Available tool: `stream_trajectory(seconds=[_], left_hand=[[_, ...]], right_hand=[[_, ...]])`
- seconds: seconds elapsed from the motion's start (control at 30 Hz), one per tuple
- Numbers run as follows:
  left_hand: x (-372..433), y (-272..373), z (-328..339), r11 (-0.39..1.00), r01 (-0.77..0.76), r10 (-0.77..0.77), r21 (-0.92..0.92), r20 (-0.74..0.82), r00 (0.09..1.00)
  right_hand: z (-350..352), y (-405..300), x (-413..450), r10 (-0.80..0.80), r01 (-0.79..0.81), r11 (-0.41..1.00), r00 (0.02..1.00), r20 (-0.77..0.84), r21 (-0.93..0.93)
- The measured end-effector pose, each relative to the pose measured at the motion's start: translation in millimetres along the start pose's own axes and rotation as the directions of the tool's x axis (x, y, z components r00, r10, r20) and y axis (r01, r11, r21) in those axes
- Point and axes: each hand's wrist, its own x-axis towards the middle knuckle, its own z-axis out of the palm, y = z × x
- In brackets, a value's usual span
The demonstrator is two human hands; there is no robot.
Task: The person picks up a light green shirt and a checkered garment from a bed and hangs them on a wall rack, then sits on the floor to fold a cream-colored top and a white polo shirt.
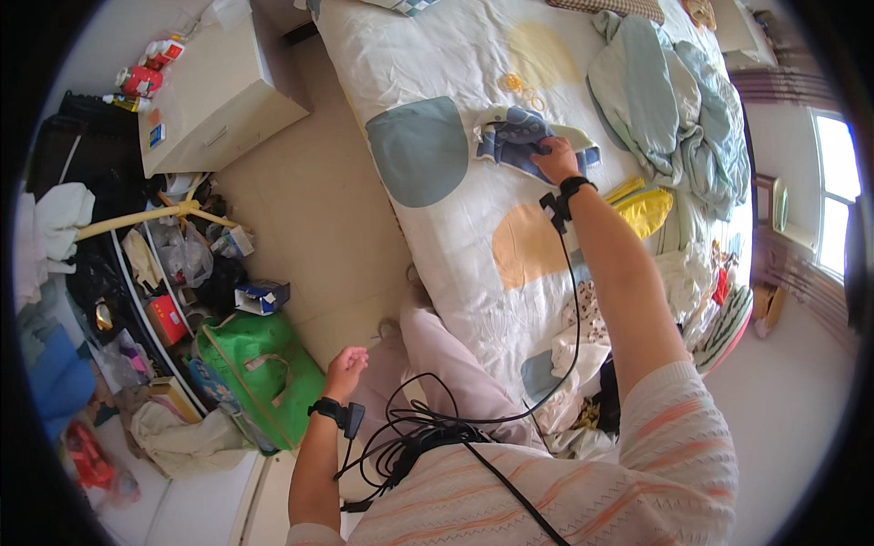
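On the bed with its patterned sheet (pixel 457 239) lies a crumpled blue and cream towel-like cloth (pixel 515 133). My right hand (pixel 556 160) reaches over the bed onto this cloth, fingers bent against a dark part of it; whether they pinch it is hidden. Beyond the cloth are orange-yellow rings (pixel 522 89). A yellow item (pixel 642 208) lies near my right forearm. My left hand (pixel 348 368) hangs beside my leg over the floor, holding nothing, its fingers loosely bent and slightly apart. Both wrists wear black straps with small devices and cables.
A rumpled pale green quilt (pixel 669 116) lies on the bed's far right. At left are a light cabinet (pixel 218 130) with bottles on top, a green bag (pixel 263 375), a blue box (pixel 263 297) and cluttered shelves. Black cable (pixel 577 307) loops from my waist to my right wrist.
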Motion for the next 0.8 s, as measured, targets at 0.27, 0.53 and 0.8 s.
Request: stream_trajectory(seconds=[0.27,0.53,0.8], left_hand=[[75.0,90.9,57.4,0.893,-0.418,0.433,0.168,-0.065,0.899],[103.6,98.6,126.3,0.616,-0.702,0.731,0.357,0.074,0.678],[78.8,23.0,172.9,0.298,-0.598,0.858,0.744,0.066,0.51]], right_hand=[[-121.0,-81.4,82.4,-0.202,0.225,0.974,0.796,-0.57,-0.031],[-178.7,-31.9,54.5,0.017,0.019,1.0,0.31,-0.951,0.024],[-113.0,127.6,-0.9,0.115,-0.293,0.916,0.846,-0.521,-0.274]])
